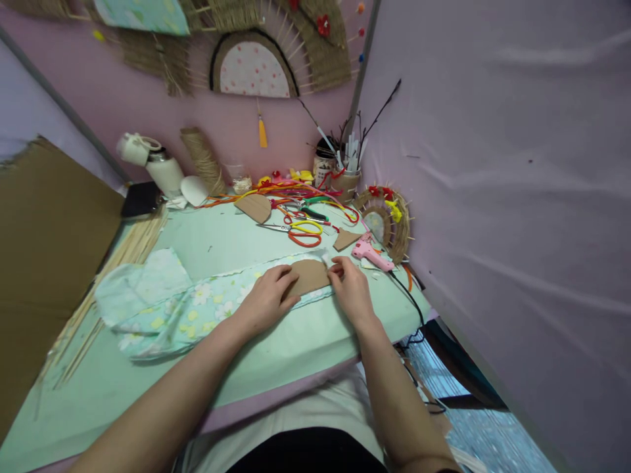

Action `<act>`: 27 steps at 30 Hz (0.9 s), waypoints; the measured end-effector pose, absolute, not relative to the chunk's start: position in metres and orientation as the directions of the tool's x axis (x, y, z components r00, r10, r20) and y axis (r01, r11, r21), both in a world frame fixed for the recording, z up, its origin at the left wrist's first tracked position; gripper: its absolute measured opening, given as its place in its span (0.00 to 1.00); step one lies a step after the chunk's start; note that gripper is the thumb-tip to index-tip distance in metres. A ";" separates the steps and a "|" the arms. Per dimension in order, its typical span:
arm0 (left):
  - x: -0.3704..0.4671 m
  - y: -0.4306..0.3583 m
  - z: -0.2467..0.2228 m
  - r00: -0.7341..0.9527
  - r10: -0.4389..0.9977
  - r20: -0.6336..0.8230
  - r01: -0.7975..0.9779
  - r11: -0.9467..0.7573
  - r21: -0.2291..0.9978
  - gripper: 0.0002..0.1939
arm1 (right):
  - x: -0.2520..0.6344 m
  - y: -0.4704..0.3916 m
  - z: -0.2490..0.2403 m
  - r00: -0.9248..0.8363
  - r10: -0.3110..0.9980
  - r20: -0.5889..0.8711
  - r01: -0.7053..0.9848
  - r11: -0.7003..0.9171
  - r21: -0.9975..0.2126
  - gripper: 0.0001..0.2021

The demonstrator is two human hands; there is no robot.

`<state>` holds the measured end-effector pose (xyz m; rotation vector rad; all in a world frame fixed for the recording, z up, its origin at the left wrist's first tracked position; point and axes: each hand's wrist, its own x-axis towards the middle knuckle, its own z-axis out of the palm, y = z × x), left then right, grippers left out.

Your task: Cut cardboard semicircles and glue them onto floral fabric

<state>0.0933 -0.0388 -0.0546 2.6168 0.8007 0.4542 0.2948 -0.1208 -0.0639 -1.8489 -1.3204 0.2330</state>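
Left hand (269, 294) partly hides cardboard (311, 276); whether right hand (351, 288) pinches fabric (207, 299), unclear.

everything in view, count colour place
floral fabric: 1, mint, on table
cardboard pieces: 3, brown, 1 on fabric, 2 behind
glue gun: 1, pink, table right
scissors: 1+, yellow/orange handles, table back
cords: several, red/orange, table back
bottle: 1, cream, table back
twine spool: 1, tan, beside bottle
sticks: many, pale, table left
sheet: 1, brown, left
hangings: several, tan, back wall
left hand: 1, bare, on front cardboard
right hand: 1, bare, beside it
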 end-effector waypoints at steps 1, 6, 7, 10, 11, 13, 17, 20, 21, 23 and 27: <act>0.093 -0.039 -0.055 0.788 0.586 0.191 0.469 -0.772 0.429 0.20 | 0.298 -0.121 -0.062 0.491 0.804 0.336 0.701 -0.136 -0.700 0.12; 0.092 -0.037 -0.057 0.800 0.576 0.165 0.470 -0.774 0.424 0.21 | 0.302 -0.122 -0.048 0.624 0.637 0.452 0.638 -0.083 -0.765 0.13; 0.092 -0.037 -0.057 0.801 0.576 0.165 0.470 -0.775 0.421 0.21 | 0.301 -0.120 -0.048 0.608 0.685 0.401 0.572 -0.027 -0.820 0.14; 0.093 -0.037 -0.058 0.795 0.581 0.175 0.474 -0.774 0.419 0.21 | 0.298 -0.113 -0.053 0.489 0.860 0.147 0.303 -0.010 -0.953 0.15; 0.093 -0.038 -0.058 0.792 0.583 0.178 0.475 -0.773 0.420 0.20 | 0.298 -0.111 -0.055 0.473 0.879 0.067 0.252 -0.062 -0.966 0.16; 0.092 -0.038 -0.058 0.788 0.587 0.184 0.476 -0.771 0.423 0.20 | 0.302 -0.109 -0.058 0.502 0.865 -0.019 0.236 -0.158 -0.959 0.17; 0.093 -0.040 -0.057 0.784 0.589 0.196 0.470 -0.770 0.432 0.19 | 0.312 -0.102 -0.045 0.534 0.844 0.054 0.362 -0.170 -0.917 0.19; 0.093 -0.041 -0.056 0.785 0.585 0.202 0.467 -0.774 0.428 0.19 | 0.315 -0.078 -0.021 0.411 0.893 0.185 0.588 -0.105 -0.802 0.14; 0.093 -0.041 -0.056 0.785 0.585 0.203 0.467 -0.774 0.427 0.19 | 0.315 -0.065 -0.013 0.329 0.921 0.206 0.695 -0.089 -0.714 0.13; 0.093 -0.041 -0.056 0.782 0.589 0.205 0.469 -0.772 0.428 0.18 | 0.312 -0.035 0.001 0.173 0.975 0.142 0.905 -0.100 -0.414 0.13; 0.092 -0.041 -0.056 0.777 0.596 0.204 0.478 -0.768 0.426 0.18 | 0.304 0.026 0.008 0.037 0.990 -0.138 0.994 -0.051 -0.099 0.13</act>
